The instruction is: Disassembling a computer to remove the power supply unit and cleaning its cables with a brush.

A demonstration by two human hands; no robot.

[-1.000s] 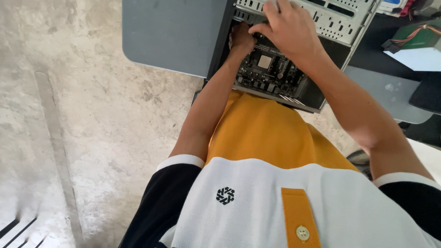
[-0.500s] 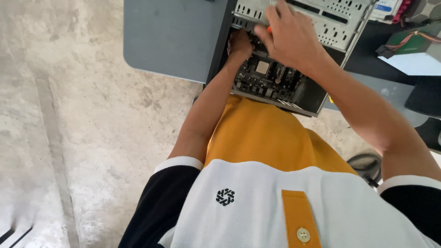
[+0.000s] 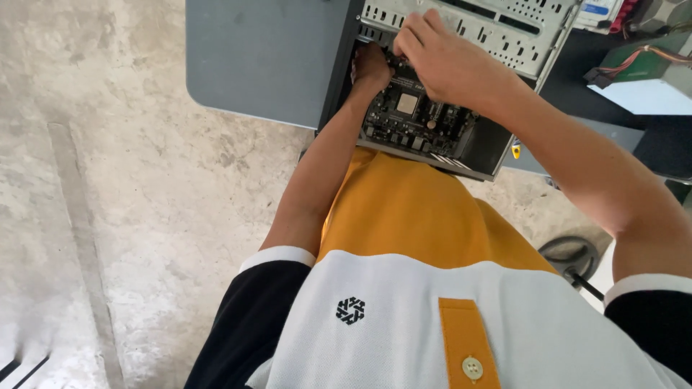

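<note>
An open computer case (image 3: 504, 148) lies on a grey table (image 3: 259, 57), with a dark motherboard (image 3: 414, 119) inside it. My left hand (image 3: 371, 68) reaches into the case at the board's upper left corner, fingers curled against the case wall. Above the board's top edge, my right hand (image 3: 443, 61) rests beside the perforated metal drive cage (image 3: 497, 32), fingers bent down. Whatever either hand pinches is hidden. A small square chip (image 3: 407, 103) shows just below my right hand.
Bare concrete floor (image 3: 108, 180) spreads to the left. At the right edge are a green box with red wires (image 3: 638, 65), a white sheet (image 3: 638, 97) and a dark chair base (image 3: 573, 256). My orange and white shirt (image 3: 418, 238) fills the foreground.
Both hands stay at the same spots in the case. The right hand has dropped slightly lower over the board, and the view has shifted a little.
</note>
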